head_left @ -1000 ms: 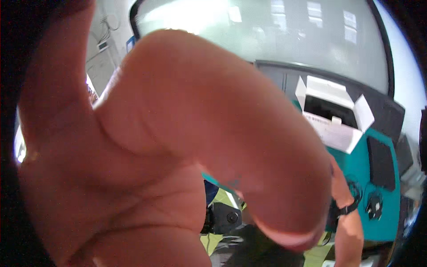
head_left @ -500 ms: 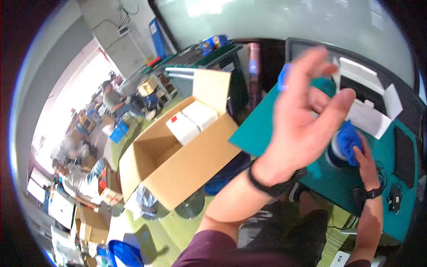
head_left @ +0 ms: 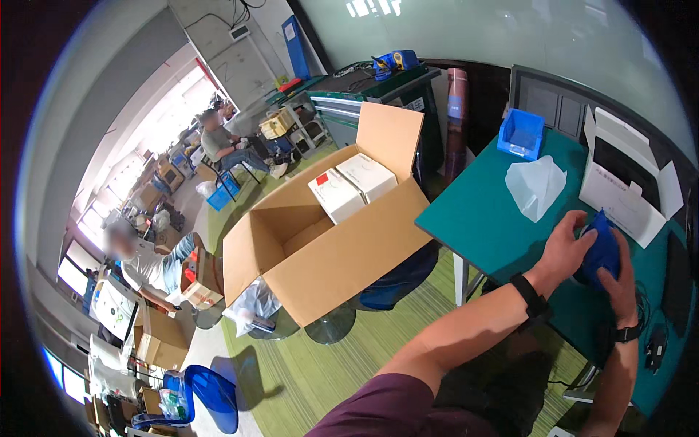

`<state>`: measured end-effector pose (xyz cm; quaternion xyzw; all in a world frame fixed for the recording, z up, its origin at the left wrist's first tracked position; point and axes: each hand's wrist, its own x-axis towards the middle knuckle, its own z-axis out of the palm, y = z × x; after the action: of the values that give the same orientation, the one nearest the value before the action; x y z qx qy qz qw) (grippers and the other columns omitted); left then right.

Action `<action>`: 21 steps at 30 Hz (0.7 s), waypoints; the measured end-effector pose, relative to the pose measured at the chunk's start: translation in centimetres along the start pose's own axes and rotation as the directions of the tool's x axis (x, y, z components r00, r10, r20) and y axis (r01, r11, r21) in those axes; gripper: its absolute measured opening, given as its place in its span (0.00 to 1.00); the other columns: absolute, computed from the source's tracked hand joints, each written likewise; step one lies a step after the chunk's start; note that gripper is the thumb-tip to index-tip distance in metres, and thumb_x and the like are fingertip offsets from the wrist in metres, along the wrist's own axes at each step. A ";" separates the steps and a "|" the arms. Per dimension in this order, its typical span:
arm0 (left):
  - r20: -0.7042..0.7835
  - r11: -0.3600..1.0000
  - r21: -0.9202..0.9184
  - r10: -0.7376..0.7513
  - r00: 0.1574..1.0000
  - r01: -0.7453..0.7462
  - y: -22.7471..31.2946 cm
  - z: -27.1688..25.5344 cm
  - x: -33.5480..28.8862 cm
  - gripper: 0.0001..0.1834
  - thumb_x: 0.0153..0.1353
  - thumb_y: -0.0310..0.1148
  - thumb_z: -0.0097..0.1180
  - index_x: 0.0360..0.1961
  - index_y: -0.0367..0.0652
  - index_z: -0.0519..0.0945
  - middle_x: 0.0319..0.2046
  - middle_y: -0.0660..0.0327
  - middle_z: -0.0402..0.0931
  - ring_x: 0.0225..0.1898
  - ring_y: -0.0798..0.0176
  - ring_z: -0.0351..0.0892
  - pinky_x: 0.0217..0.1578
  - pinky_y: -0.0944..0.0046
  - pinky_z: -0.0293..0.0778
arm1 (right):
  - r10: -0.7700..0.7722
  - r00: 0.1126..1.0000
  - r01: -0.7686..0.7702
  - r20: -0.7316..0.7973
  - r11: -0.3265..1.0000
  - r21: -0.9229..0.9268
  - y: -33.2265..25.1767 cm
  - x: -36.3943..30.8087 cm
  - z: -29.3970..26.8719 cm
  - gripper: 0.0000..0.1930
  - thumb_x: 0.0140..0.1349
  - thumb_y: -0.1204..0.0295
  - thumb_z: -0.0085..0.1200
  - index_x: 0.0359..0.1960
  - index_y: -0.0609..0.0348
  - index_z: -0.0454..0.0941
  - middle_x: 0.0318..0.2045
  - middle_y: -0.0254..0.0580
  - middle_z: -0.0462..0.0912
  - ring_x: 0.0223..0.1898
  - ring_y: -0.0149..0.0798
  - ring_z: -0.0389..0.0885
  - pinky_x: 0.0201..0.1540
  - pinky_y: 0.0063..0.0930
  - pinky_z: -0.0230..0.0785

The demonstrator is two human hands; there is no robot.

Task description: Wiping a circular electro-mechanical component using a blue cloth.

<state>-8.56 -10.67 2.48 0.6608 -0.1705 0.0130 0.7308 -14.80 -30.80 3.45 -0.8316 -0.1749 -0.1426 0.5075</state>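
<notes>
My left hand [head_left: 567,250] and my right hand [head_left: 619,282] close around a blue cloth [head_left: 603,251] over the green table. The left fingers press its left side, while the right thumb and fingers grip it from the right and below. The cloth covers a rounded object, mostly hidden under it and my hands. A crumpled white plastic sheet [head_left: 536,188] lies beyond my left hand. Just behind my hands stands an open white box [head_left: 621,206] with raised flaps and a dark inside.
A blue bin [head_left: 520,135] sits at the far end of the green table [head_left: 477,213]. A dark keyboard [head_left: 678,284] and a small black device [head_left: 656,347] are at right. Left of the table, a large open carton [head_left: 349,258] holds white boxes [head_left: 339,194]. Two people sit farther left.
My left hand has come down from the air onto the blue cloth, which my right hand was holding. The white sheet now shows. The whole view has shifted.
</notes>
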 end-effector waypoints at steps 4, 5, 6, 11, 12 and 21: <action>0.195 0.983 -0.101 -0.130 0.972 0.152 -0.7 0.1 -0.3 0.32 0.73 0.39 0.59 0.71 0.31 0.65 0.63 0.46 0.74 0.63 0.55 0.74 0.64 0.57 0.71 | -0.108 0.994 0.095 -0.024 0.943 -0.318 -1.8 0.0 1.9 0.54 0.47 0.63 0.76 0.77 0.50 0.59 0.71 0.53 0.65 0.72 0.57 0.65 0.73 0.51 0.61; 0.199 0.983 -0.099 -0.131 0.971 0.153 -0.7 0.1 -0.3 0.32 0.73 0.39 0.59 0.71 0.31 0.65 0.63 0.46 0.74 0.63 0.55 0.74 0.64 0.57 0.71 | -0.106 0.994 0.091 -0.029 0.944 -0.318 -1.9 0.1 2.1 0.54 0.47 0.63 0.76 0.77 0.50 0.59 0.71 0.53 0.65 0.72 0.57 0.65 0.73 0.51 0.61; 0.206 0.975 -0.160 -0.118 0.972 0.152 -0.7 0.1 -0.2 0.33 0.74 0.41 0.57 0.71 0.30 0.64 0.62 0.46 0.75 0.62 0.56 0.74 0.64 0.57 0.71 | -0.132 0.991 0.110 -0.015 0.878 -0.465 -1.8 0.4 2.1 0.54 0.45 0.64 0.77 0.76 0.52 0.60 0.71 0.54 0.65 0.71 0.59 0.65 0.72 0.54 0.61; 0.186 0.985 -0.157 -0.040 0.982 0.070 -1.7 0.5 0.2 0.35 0.77 0.48 0.52 0.72 0.32 0.63 0.59 0.49 0.76 0.59 0.59 0.75 0.62 0.59 0.72 | -0.096 0.994 0.096 0.046 0.614 -0.784 -3.7 2.1 3.5 0.54 0.42 0.64 0.78 0.73 0.57 0.61 0.70 0.58 0.65 0.70 0.65 0.66 0.71 0.56 0.62; 0.236 0.967 -0.213 -0.086 0.968 0.138 -1.8 0.1 0.7 0.34 0.77 0.49 0.51 0.72 0.34 0.64 0.59 0.50 0.76 0.58 0.59 0.75 0.62 0.59 0.73 | -0.074 0.996 0.092 0.059 0.634 -0.768 -3.9 2.7 3.7 0.54 0.42 0.65 0.78 0.73 0.59 0.61 0.69 0.59 0.65 0.69 0.65 0.66 0.71 0.55 0.62; 0.254 0.968 -0.173 -0.135 0.958 0.182 -1.7 -0.8 0.0 0.31 0.80 0.52 0.46 0.70 0.38 0.70 0.58 0.55 0.78 0.55 0.64 0.76 0.59 0.61 0.73 | -0.032 0.993 0.105 0.115 0.691 -0.716 -4.5 4.4 3.5 0.47 0.39 0.63 0.78 0.64 0.61 0.67 0.55 0.58 0.71 0.59 0.65 0.72 0.63 0.55 0.67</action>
<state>-8.01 -10.13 0.77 0.5943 -0.2046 -0.1428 0.7645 -12.57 -25.12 7.26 -0.9625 -0.1595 -0.1793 0.1268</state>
